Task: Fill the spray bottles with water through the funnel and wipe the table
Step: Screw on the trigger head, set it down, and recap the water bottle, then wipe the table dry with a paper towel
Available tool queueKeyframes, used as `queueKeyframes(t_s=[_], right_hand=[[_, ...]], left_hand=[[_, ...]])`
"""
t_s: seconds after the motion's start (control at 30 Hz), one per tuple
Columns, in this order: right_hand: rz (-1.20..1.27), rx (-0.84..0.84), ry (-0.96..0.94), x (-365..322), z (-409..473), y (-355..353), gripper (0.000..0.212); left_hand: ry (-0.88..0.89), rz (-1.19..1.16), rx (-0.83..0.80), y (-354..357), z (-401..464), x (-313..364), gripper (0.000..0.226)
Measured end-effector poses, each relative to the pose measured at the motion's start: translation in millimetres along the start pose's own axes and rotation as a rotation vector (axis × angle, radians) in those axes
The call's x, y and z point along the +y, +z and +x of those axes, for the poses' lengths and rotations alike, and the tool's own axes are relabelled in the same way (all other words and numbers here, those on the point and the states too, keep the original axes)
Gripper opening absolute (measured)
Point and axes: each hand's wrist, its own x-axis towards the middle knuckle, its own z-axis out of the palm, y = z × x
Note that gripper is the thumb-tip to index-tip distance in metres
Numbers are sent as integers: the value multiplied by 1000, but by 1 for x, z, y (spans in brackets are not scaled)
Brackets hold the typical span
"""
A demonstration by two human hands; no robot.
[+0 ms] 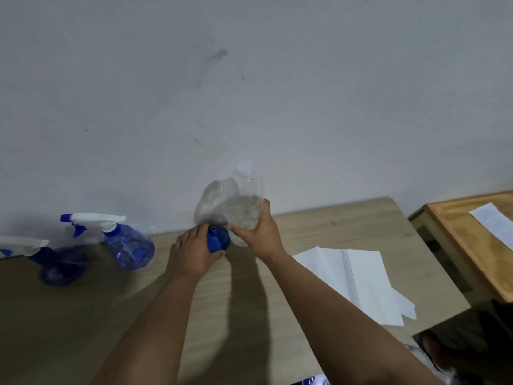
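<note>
Gripping a clear water bottle [244,207] around its lower body, the right hand [256,232] has fingers and thumb curled about the plastic, the bottle standing roughly upright with its pale cap toward the wall [249,79]. Just beside it, the left hand [191,255] wraps around a blue funnel [216,241], the spout pointing up and away from the palm (the wide end is hidden under the fingers). Both hands hover low over the far edge of the light wooden table [83,315], close to each other, funnel and bottle nearly touching.

To the left, two blue spray bottles with white trigger heads stand on the table: one [129,245] near the wall, the other [59,266] further left, blurred. White paper towels [361,279] lie flat on the table to the right of the right forearm. Beyond the table's right end sits a second, orange-toned wooden surface [472,245] carrying a sheet of paper [492,222].
</note>
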Motion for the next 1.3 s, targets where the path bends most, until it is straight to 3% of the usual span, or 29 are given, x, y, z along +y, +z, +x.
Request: queueKeyframes(t_s=[0.13, 0.17, 0.33, 0.43, 0.63, 0.97, 1.17, 1.3], right_hand=[[-41, -82, 66, 3, -16, -20, 116], [-69, -94, 77, 4, -25, -29, 116], [-264, 4, 120, 26, -75, -87, 54], [-358, 50, 235, 43, -98, -129, 33], [-525, 45, 428, 82, -135, -190, 39], [-631, -78, 333, 111, -157, -196, 42], [-626, -64, 292, 116, -155, -200, 39], [-618, -36, 275, 117, -154, -204, 38]], left_hand=[[-13, 40, 113, -4, -26, 3, 82], [-17, 43, 147, -3, -36, 5, 81], [47, 25, 85, 10, -86, 40, 65], [75, -44, -47, 19, -109, 80, 61], [151, -104, -287, 54, -126, 161, 62], [107, 130, -453, 94, -138, 199, 73], [162, 213, -443, 106, -144, 203, 78], [183, 139, -362, 104, -144, 209, 72]])
